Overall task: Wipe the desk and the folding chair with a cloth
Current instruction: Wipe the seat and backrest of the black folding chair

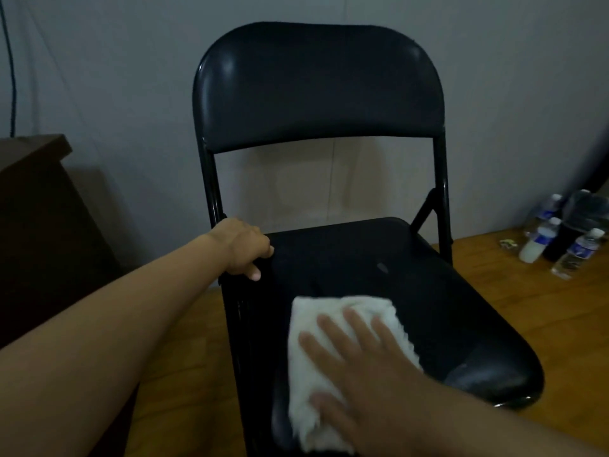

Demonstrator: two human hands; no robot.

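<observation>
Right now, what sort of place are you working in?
Probably a plain office or spare room: a black folding chair on wood-look flooring, a dark wooden desk at left, and water bottles standing on the floor by a bare grey wall.

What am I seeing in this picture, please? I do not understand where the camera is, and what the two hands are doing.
There is no machine here. A person wears one camera on the head, looking forward and down, so you see their own arms. The right hand lies flat on a white cloth and presses it onto the seat of a black folding chair. The left hand grips the chair's frame at the seat's edge, probably to steady it. The chair stands on a wooden floor. By the wall at the right are several plastic bottles. At the left is a dark brown piece of furniture, possibly the desk.
</observation>
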